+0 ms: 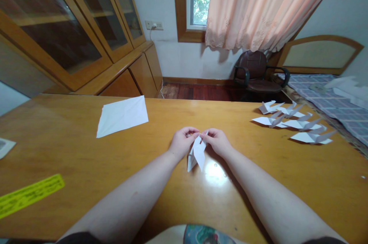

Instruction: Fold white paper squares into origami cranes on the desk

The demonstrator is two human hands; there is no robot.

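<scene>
Between my two hands is a folded white paper crane (198,152), its wings hanging down toward me just above the wooden table (120,171). My left hand (184,141) pinches its far left tip between thumb and fingers. On the other side, my right hand (217,141) grips the far right point the same way. The fingertips partly cover the paper's upper end. Several finished white paper cranes (300,123) stand grouped at the table's far right. A sheet of white paper (123,116) lies flat at the far left.
A yellow printed strip (31,195) lies on the table at the left, with a paper corner (5,147) at the left edge. Beyond the table are a glass-door cabinet (115,54), an office chair (257,71) and a bed (330,94).
</scene>
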